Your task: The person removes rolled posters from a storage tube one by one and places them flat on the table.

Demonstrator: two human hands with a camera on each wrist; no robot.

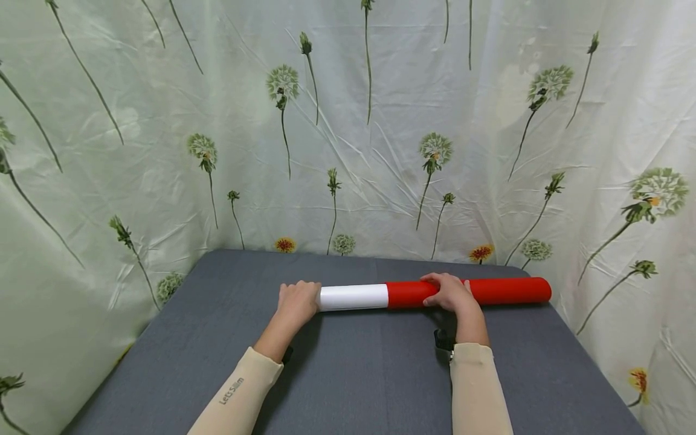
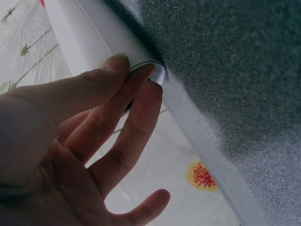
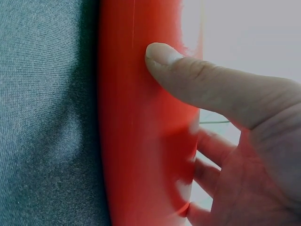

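Note:
A long tube lies across the far part of the table, with a white section (image 1: 354,297) on the left and a red section (image 1: 505,291) on the right. At the white end, my left hand (image 1: 299,299) pinches the thin rim; in the left wrist view the thumb (image 2: 110,66) presses outside and fingertips reach into the hollow end. My right hand (image 1: 450,293) grips the red section from above, its thumb (image 3: 164,55) on the near side and the fingers around the far side, partly hidden. Whether white and red are one piece I cannot tell.
The grey cloth-covered table (image 1: 348,368) stretches toward me under both forearms. Behind it and at both sides hangs a pale curtain (image 1: 380,151) printed with dandelions. The tube's red end lies near the table's right edge.

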